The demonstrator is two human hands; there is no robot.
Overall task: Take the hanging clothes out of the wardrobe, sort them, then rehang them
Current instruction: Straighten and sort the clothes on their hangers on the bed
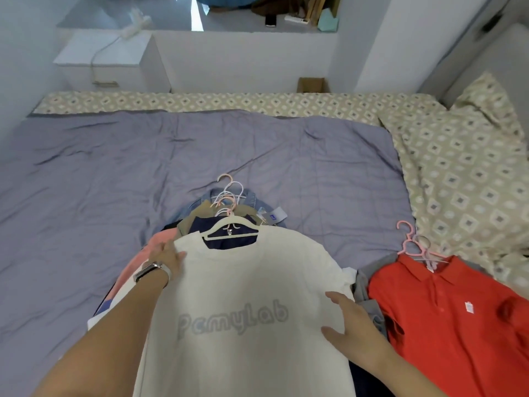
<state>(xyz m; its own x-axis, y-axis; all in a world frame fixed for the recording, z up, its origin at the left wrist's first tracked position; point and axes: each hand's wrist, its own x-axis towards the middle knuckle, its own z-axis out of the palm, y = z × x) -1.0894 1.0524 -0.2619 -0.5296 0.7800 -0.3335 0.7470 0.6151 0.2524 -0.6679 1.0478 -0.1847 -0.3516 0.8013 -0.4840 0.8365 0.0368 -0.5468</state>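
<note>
Clothes on hangers lie in two piles on a bed, near its 6 o'clock edge. The top of the centre pile is a white T-shirt [246,296] on a white hanger [230,229], printed in pale grey letters that read "PemyLab". Several pink and white hooks [227,196] fan out above it toward 12 o'clock, their count unclear. The left hand [167,257], with a watch [150,270] on the wrist, rests flat on the shirt's shoulder at 9 o'clock, fingers straight. The right hand [347,325] lies flat at 3 o'clock, fingers spread. At 4 o'clock, a red polo [458,325] tops the second pile; its small chest tag is unreadable. A grey quilt [114,181] lies open from 9 to 12 o'clock. One patterned pillow [472,156] sits at 2 o'clock.
</note>
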